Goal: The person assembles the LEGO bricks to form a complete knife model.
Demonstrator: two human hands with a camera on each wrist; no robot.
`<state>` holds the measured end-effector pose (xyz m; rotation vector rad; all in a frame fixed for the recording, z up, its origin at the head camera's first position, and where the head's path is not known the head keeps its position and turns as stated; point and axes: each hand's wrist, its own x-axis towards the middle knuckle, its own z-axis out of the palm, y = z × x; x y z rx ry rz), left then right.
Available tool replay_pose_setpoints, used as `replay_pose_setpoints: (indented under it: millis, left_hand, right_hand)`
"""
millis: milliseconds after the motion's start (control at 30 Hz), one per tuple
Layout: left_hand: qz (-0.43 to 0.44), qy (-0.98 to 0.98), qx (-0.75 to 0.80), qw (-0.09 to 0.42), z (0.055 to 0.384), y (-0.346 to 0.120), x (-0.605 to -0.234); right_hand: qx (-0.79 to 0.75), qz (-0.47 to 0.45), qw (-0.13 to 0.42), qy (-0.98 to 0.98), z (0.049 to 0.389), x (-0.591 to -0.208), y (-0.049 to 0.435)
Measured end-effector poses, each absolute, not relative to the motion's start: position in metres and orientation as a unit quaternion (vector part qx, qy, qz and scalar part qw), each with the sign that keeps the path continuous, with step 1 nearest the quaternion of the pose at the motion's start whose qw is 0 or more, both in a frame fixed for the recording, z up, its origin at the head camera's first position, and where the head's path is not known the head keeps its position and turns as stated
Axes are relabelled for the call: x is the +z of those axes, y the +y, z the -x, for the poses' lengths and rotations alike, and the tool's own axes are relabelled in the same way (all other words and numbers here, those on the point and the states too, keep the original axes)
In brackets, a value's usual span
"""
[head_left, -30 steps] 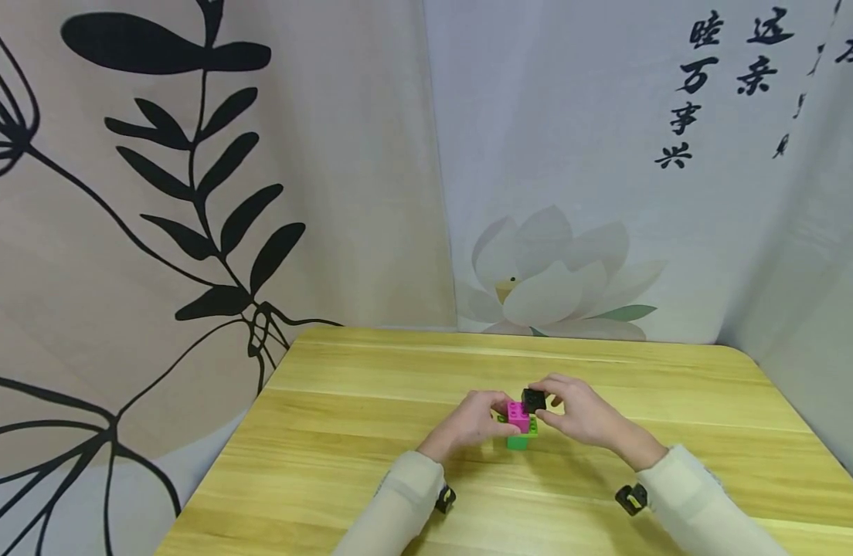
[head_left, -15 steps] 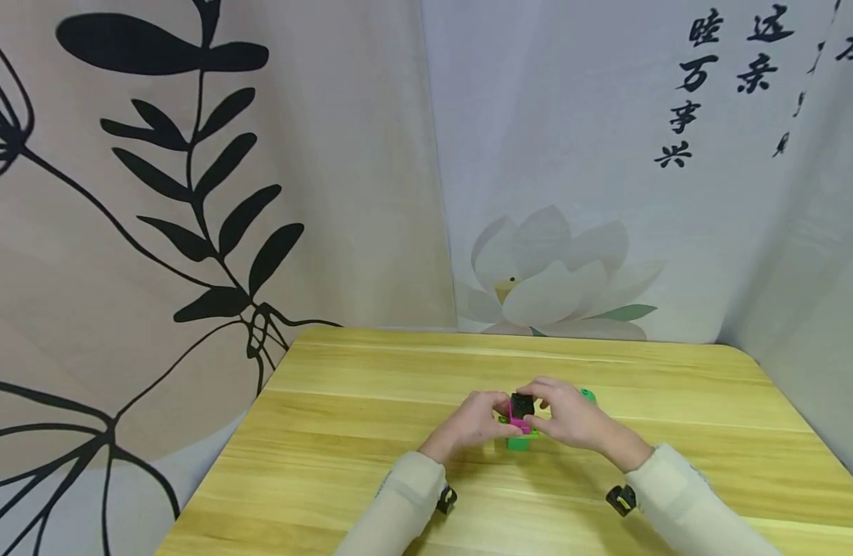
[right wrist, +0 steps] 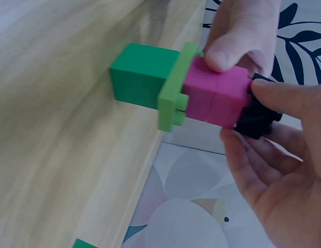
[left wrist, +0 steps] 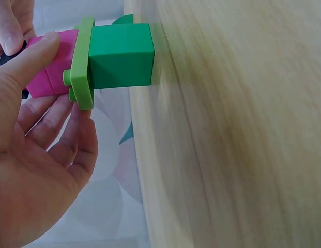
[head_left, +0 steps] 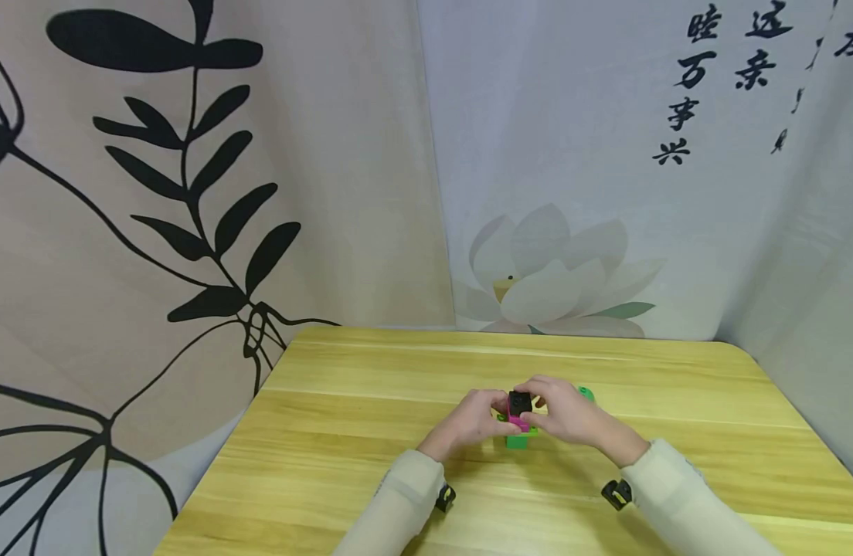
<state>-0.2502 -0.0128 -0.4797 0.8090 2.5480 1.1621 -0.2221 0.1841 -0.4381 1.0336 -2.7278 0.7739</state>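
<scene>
A small stack of toy building bricks stands at the middle of the table: a green block (left wrist: 121,57) at the bottom, a light green plate (right wrist: 176,90) above it, then pink bricks (right wrist: 214,95) with a seam between them. My left hand (head_left: 468,423) grips the pink part from the left, thumb on its near side. On the pink top sits a black brick (head_left: 520,403), which looks slightly tilted in the right wrist view. My right hand (head_left: 572,413) pinches the black brick between thumb and fingers. Whether it is fully seated cannot be told.
Another green piece (head_left: 586,394) lies behind my right hand, mostly hidden by it. The wooden table (head_left: 371,371) ends at a printed curtain (head_left: 350,193) at the back. Each wrist wears a small black camera, seen below the left cuff (head_left: 445,498) and right cuff (head_left: 617,494).
My right hand has moved left with the black brick, from beside the pink top to over it. The green piece behind that hand has come into view. My left hand has kept its grip.
</scene>
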Motion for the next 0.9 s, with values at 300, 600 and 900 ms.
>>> replay_pose_setpoints:
  millis: [300, 600, 900]
  left_hand:
    - [-0.271, 0.872, 0.39, 0.116, 0.2501, -0.012, -0.478]
    - [-0.266, 0.872, 0.395, 0.114, 0.2498, -0.0122, -0.4796]
    - [-0.275, 0.869, 0.397, 0.11, 0.2503, -0.0128, -0.4805]
  right_hand:
    - [0.234, -0.365, 0.064, -0.899, 0.2247, -0.4325, 0.1823]
    - [0.229, -0.365, 0.057, -0.901, 0.2264, -0.4313, 0.1803]
    - [0.244, -0.354, 0.054, -0.901, 0.2261, -0.4313, 0.1807]
